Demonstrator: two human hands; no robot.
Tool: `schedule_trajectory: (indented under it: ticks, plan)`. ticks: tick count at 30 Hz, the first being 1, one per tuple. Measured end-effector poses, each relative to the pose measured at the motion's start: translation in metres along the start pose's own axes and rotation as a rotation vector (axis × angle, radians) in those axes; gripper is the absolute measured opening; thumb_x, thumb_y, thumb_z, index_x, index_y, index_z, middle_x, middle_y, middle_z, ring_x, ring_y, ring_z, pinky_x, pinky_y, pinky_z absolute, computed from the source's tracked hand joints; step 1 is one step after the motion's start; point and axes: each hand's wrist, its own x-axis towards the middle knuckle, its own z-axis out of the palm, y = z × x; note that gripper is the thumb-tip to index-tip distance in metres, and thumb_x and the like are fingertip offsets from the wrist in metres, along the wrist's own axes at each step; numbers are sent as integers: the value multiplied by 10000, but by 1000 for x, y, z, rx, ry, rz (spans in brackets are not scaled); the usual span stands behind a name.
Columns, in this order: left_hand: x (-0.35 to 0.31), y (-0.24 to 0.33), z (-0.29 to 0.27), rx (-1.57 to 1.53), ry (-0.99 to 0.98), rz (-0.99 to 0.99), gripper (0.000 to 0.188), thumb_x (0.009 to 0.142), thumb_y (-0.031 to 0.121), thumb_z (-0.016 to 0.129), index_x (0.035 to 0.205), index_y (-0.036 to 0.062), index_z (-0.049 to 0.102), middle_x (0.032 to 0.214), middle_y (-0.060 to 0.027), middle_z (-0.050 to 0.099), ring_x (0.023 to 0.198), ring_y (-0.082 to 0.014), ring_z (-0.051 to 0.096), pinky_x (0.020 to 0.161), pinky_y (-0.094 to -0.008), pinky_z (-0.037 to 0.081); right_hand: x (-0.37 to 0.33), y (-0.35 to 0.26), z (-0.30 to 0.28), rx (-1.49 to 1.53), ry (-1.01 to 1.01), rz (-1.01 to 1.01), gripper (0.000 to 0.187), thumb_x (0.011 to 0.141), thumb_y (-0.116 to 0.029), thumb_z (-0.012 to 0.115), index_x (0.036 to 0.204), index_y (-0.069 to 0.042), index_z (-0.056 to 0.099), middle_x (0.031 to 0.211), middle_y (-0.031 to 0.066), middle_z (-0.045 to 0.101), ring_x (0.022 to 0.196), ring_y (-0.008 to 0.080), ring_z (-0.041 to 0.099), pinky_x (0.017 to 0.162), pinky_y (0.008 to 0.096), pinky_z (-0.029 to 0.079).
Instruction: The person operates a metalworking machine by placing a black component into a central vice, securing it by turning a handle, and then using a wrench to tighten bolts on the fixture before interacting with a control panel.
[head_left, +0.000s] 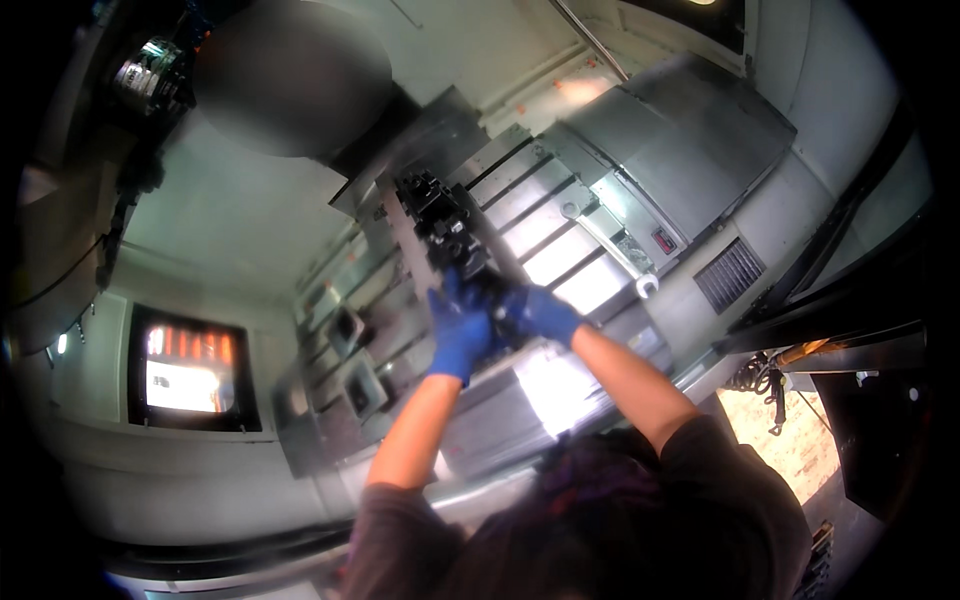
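Note:
A long row of black metal fixture blocks (440, 215) runs along a grey metal bar set across a slotted machine table (520, 205). At its near end, my blue-gloved left hand (462, 330) grips a black metal block (468, 262) from the left, fingers reaching up its side. My right hand (543, 314), also in a blue glove, closes on the same dark end from the right; its fingertips are partly lost in shadow. To the right, an open-ended wrench (608, 245) lies slantwise on the table.
Two hollow rectangular metal pieces (363, 388) sit on the table's left part. A large rounded grey machine part (293, 78) hangs above the far end. Grey metal covers (690, 135) stand at the right, near a vent grille (729, 275). A window (190, 370) is at the left.

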Motion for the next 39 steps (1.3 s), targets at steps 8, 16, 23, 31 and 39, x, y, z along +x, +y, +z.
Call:
schedule_trajectory:
  ticks: [8,16,23,31,39]
  plan:
    - [-1,-12,25,-25,33,-29,411,947,298,416,1338,242,527,1408,-43,461,1441,-334,154,1141,-601,86,20,8,12,-250,-98,-135,280,884,-327,588,980,-73,655,957,211,658,896,403,617,753,457,488]
    - [-9,-6,-30,18,64,119,703,695,517,711,1257,113,590,1362,-116,499,1398,-347,274,1120,-546,222,33,53,45,7,-37,55,316,904,-376,531,960,-95,666,914,181,681,856,349,651,742,417,502]
    - [-49,-22,-77,-218,302,-18,625,670,359,778,1179,41,605,1214,-204,588,1200,-378,524,1014,-458,423,6,37,53,145,68,78,205,905,-139,605,1065,-11,601,905,115,650,858,199,615,751,345,487]
    - [-18,-62,-74,-506,513,-179,388,765,130,696,1142,74,622,1125,-163,634,1051,-342,602,927,-413,470,14,44,27,283,-126,158,230,999,-180,437,1076,-33,597,941,126,645,774,168,634,702,316,519]
    - [35,-96,-72,-538,516,-214,354,777,128,692,1121,76,627,1123,-160,636,1060,-350,599,927,-420,472,139,35,-41,734,60,144,405,940,-72,551,1338,-61,477,1254,135,558,1086,200,592,937,294,495]
